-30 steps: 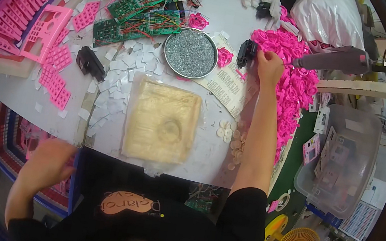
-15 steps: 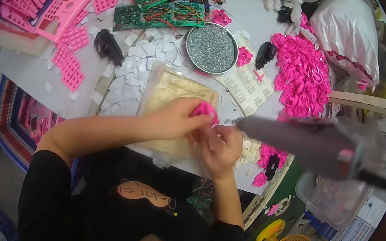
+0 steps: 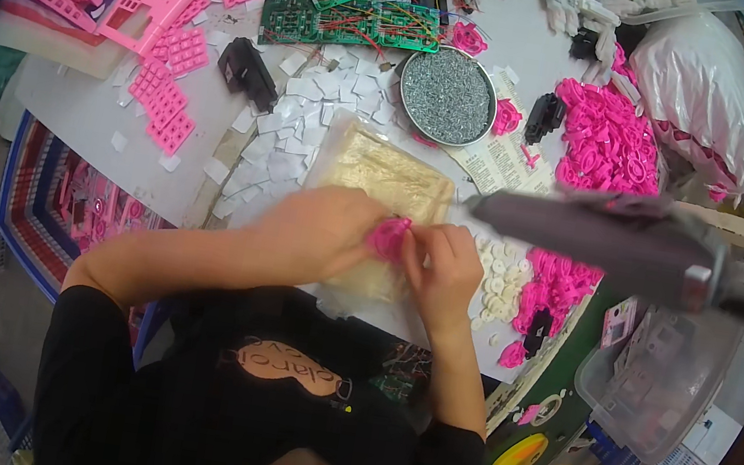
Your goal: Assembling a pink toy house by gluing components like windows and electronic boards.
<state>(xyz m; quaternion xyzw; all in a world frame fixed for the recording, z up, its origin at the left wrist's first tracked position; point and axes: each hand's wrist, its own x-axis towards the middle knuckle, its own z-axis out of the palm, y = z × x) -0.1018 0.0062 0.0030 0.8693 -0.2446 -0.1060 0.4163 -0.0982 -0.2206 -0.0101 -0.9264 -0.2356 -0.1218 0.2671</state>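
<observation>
Above a padded, clear-wrapped yellowish pad, both of my hands meet at a small ring-shaped pink plastic part. My left hand is closed on its left side, slightly blurred. The fingers of my right hand are bent and pinch at its right edge; anything smaller between them is hidden. A grey electric screwdriver juts in from the right, its tip just above my right hand. Beyond the pad stands a round metal dish full of small silvery screws.
Pink parts are heaped at the right beside a white bag. White discs lie right of my hand. Green circuit boards with wires lie at the back. White paper pieces, pink keypads and a black part lie left.
The whole view has shifted slightly, with the table appearing further right. My left hand has turned over the pink part, and my right fingers now pinch at its right edge.
</observation>
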